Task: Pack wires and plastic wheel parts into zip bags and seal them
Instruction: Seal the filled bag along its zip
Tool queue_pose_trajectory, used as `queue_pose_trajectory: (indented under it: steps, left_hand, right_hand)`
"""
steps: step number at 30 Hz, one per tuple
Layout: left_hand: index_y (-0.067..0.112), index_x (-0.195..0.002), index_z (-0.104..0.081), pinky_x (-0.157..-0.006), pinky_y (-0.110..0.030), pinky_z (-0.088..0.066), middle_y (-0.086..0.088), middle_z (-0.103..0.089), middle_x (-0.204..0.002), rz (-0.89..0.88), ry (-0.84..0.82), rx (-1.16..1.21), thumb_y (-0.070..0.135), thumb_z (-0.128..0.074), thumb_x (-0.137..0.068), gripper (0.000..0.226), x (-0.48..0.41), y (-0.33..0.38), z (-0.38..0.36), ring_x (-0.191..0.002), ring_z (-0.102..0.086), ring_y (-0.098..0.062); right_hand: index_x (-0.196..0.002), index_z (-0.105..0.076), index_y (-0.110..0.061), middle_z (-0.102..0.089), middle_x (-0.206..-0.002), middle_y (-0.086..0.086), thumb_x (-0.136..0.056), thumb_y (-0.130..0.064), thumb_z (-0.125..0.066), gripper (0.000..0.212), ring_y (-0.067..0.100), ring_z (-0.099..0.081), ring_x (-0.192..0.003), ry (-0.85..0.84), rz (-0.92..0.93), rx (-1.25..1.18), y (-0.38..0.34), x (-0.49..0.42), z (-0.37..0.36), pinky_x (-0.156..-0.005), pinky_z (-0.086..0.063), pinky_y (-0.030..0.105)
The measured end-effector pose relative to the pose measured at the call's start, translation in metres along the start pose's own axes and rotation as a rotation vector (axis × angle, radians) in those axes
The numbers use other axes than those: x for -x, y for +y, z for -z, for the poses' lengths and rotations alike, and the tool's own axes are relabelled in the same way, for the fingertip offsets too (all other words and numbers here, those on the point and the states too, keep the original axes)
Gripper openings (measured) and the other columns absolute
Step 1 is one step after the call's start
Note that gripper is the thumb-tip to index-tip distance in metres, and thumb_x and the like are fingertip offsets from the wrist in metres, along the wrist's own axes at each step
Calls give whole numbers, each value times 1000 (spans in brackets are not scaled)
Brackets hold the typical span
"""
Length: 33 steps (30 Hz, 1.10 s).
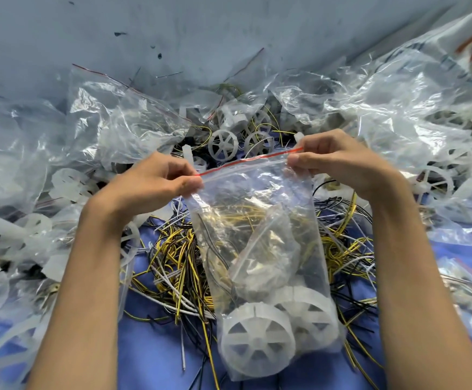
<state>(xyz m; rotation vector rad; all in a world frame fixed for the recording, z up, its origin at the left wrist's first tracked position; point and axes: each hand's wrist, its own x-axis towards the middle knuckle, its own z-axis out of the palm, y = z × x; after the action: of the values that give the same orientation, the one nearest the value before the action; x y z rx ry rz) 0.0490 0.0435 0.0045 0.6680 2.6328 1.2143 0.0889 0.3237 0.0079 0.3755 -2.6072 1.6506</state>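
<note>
1. I am pinching the left end of the red zip strip point(246, 161) with my left hand point(150, 187), thumb and forefinger closed on it.
2. My right hand point(339, 161) is gripping the strip's right end the same way, so the mouth is stretching taut between the two.
3. The zip bag point(257, 192) is hanging from my grip over the blue cloth point(150, 356). It is carrying two plastic wheels point(257, 342) at its bottom and yellow wires point(237, 215) above them.
4. I cannot tell whether the track is closed. I am judging sealing to be the step in hand, best done by anchoring one end and sliding the other pinch firmly across.
5. I am watching that no wire is poking into the track. I am also checking that the loose wires point(170, 263) and empty bags point(122, 122) around are not getting caught.
</note>
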Motion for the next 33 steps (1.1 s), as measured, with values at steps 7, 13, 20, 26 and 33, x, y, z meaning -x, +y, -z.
queue_pose_trajectory:
  steps: [7,13,20,26,33]
  left_hand:
    - [17,-75,-66,-69,-31,-43,-3,-62,-69,-35,21,-84,17,-61,-90,15,-1,5,1,-65,-53,-13]
    - [21,-88,-69,-82,-27,-49,0,-70,-88,-19,-19,-7,28,-62,-87,10,3,13,-5,-85,-65,-10]
    - [10,-85,-68,-76,-26,-49,-3,-65,-76,-67,25,4,21,-62,-89,13,1,21,-12,-71,-59,-10]
    - [18,-75,-65,-73,-31,-46,-2,-62,-72,-90,15,-54,17,-62,-90,14,1,18,-11,-70,-55,-13]
    - [22,-74,-62,-71,-35,-45,-1,-59,-71,-90,27,-103,18,-60,-91,18,-1,20,-12,-69,-52,-14]
  right_hand:
    - [-77,-70,-11,-69,-68,-4,-83,-12,-65,7,4,-59,-64,-20,81,-17,-4,0,4,-63,-43,13]
    - [-87,-72,-11,-72,-75,-4,-79,-30,-67,21,4,-64,-71,-56,15,4,-5,-1,-4,-69,-49,15]
    - [-83,-70,-12,-70,-78,5,-88,-10,-63,10,9,-64,-72,-38,7,33,-9,-6,-13,-70,-50,15]
    - [-79,-66,-8,-66,-73,5,-89,-5,-59,12,2,-60,-62,-92,52,95,-16,-9,-17,-62,-46,9]
    - [-81,-70,-10,-70,-76,4,-86,-9,-65,7,4,-63,-68,-59,35,89,-16,-9,-15,-65,-48,11]
